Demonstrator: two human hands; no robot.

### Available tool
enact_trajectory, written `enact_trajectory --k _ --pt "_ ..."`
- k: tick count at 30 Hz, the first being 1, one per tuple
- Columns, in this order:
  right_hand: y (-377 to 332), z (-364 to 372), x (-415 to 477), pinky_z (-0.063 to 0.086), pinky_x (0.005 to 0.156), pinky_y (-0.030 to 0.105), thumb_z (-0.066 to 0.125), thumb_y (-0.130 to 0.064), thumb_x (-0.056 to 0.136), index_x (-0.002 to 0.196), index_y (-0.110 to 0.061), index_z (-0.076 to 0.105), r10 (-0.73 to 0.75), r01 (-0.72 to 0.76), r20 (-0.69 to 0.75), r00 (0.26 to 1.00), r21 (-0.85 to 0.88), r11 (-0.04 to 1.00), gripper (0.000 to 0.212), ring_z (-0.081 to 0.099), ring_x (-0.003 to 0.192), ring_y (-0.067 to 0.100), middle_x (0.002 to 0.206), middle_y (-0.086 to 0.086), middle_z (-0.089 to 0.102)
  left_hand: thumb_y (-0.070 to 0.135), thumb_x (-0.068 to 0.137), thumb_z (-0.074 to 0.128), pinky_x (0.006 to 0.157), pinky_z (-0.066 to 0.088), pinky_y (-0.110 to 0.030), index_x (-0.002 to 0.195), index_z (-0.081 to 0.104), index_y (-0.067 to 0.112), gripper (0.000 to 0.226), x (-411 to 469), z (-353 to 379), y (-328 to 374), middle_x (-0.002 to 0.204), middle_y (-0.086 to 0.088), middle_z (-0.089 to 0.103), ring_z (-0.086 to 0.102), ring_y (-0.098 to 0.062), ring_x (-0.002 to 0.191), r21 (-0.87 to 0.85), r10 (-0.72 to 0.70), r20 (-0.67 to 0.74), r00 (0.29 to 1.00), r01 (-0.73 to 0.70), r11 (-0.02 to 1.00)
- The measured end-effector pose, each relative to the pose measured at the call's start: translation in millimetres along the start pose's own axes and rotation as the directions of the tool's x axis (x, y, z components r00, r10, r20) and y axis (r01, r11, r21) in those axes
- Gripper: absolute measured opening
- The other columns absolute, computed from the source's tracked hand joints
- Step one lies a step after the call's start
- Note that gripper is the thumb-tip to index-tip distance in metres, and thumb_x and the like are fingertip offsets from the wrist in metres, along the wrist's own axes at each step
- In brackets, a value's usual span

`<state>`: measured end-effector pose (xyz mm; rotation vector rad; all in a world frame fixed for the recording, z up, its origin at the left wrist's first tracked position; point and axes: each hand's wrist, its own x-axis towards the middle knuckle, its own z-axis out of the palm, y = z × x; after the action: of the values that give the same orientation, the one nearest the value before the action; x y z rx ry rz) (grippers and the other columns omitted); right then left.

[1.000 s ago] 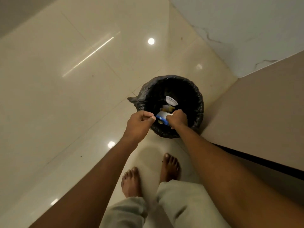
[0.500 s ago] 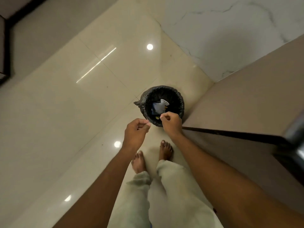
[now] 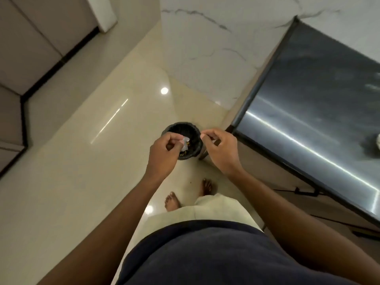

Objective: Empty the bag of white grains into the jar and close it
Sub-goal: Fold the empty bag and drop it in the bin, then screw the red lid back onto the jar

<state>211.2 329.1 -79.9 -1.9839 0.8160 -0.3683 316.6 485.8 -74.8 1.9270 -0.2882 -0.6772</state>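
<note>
I stand over a small bin with a black liner [image 3: 174,127] on the floor. A crumpled white packet [image 3: 186,142] lies inside it among other scraps. My left hand [image 3: 163,155] hovers over the bin's left side, fingers curled in with nothing in them. My right hand [image 3: 223,150] is just right of the bin, thumb and forefinger pinched together, also with nothing in it. No jar is in view.
A dark glossy countertop [image 3: 308,95] runs along the right, with a pale object [image 3: 378,140] at its far edge. A white marble wall [image 3: 216,38] stands behind the bin. Beige cabinets [image 3: 24,48] line the left. My bare feet [image 3: 172,200] stand on cream floor tiles.
The white and blue packet has left my fingers and lies in the bin. I have straightened up, so both hands are higher and further from the bin.
</note>
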Motion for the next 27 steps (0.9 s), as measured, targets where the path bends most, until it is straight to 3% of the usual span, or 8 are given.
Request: enact_trajectory --k 2,5,9,13,16,19,24,27 --pt "-1 -29 -9 0.052 0.077 0.011 0.07 -0.024 0.098 0.101 -0.022 0.078 -0.01 0.01 -0.083 0.996 -0.001 1.0 0.009 0.07 0.088 0.001 0.092 -0.016 0.075 0.013 0.1 0.069 0.079 0.052 -0.01 0.103 0.077 0.024 0.014 -2 12 16 0.098 0.01 0.077 0.071 0.001 0.092 0.027 0.066 0.038 0.997 -0.067 0.997" --pt "5 -84 -20 0.058 0.077 0.018 0.072 -0.018 0.098 0.102 -0.014 0.079 -0.042 0.045 -0.232 0.972 0.005 0.999 0.009 0.072 0.086 0.005 0.094 -0.006 0.078 0.012 0.1 0.07 0.085 0.056 -0.019 0.104 0.077 0.021 0.012 -3 49 48 0.1 0.01 0.077 0.072 -0.005 0.097 0.042 0.168 0.127 0.978 -0.175 0.984" --pt "26 -163 -32 0.049 0.066 0.01 0.073 -0.017 0.097 0.097 -0.015 0.078 -0.033 0.03 -0.381 0.924 -0.015 0.999 0.005 0.07 0.078 0.003 0.091 -0.008 0.077 0.015 0.099 0.072 0.076 0.052 -0.01 0.103 0.077 0.024 0.011 -10 123 93 0.09 0.015 0.077 0.071 -0.001 0.087 -0.007 0.29 0.249 0.924 -0.298 0.955" --pt "66 -246 -47 0.053 0.065 0.021 0.074 -0.014 0.095 0.096 -0.014 0.077 -0.002 -0.049 -0.502 0.865 -0.09 0.995 0.004 0.07 0.078 0.01 0.092 -0.007 0.077 0.012 0.098 0.074 0.078 0.054 -0.012 0.101 0.078 0.019 0.008 -23 213 132 0.093 0.01 0.077 0.07 -0.005 0.088 -0.035 0.368 0.345 0.863 -0.38 0.924" --pt "105 -308 -63 0.057 0.07 0.034 0.073 -0.017 0.095 0.098 -0.014 0.077 -0.036 -0.14 -0.536 0.844 -0.285 0.948 0.006 0.068 0.083 0.012 0.095 -0.003 0.076 0.007 0.097 0.074 0.079 0.052 -0.014 0.098 0.077 0.018 0.011 -36 284 156 0.094 0.011 0.076 0.068 0.0 0.085 -0.024 0.41 0.404 0.818 -0.439 0.898" --pt "148 -371 -78 0.057 0.072 0.038 0.073 -0.021 0.093 0.1 -0.018 0.077 -0.021 -0.302 -0.631 0.775 -0.399 0.866 0.008 0.068 0.089 0.02 0.096 0.0 0.076 0.014 0.096 0.076 0.088 0.056 -0.023 0.106 0.075 0.024 0.014 -49 354 176 0.105 0.016 0.074 0.066 0.006 0.1 -0.015 0.38 0.479 0.791 -0.426 0.905" --pt "208 -453 -77 0.052 0.067 0.035 0.073 -0.014 0.09 0.097 -0.016 0.076 0.026 -0.442 -0.72 0.694 -0.397 0.804 0.008 0.069 0.086 0.026 0.093 0.005 0.076 0.024 0.086 0.089 0.112 0.049 -0.039 0.137 0.06 0.024 0.059 -50 449 209 0.139 0.008 0.06 0.055 -0.009 0.128 0.035 0.377 0.564 0.734 -0.478 0.878" --pt "236 -491 -67 0.051 0.071 0.037 0.068 -0.005 0.088 0.101 -0.011 0.074 0.058 -0.472 -0.696 0.716 -0.421 0.774 0.015 0.065 0.092 0.032 0.098 0.011 0.073 0.034 0.076 0.097 0.12 0.044 -0.046 0.154 0.043 0.023 0.095 -46 492 226 0.157 0.0 0.047 0.044 -0.019 0.146 0.091 0.34 0.642 0.687 -0.508 0.856"
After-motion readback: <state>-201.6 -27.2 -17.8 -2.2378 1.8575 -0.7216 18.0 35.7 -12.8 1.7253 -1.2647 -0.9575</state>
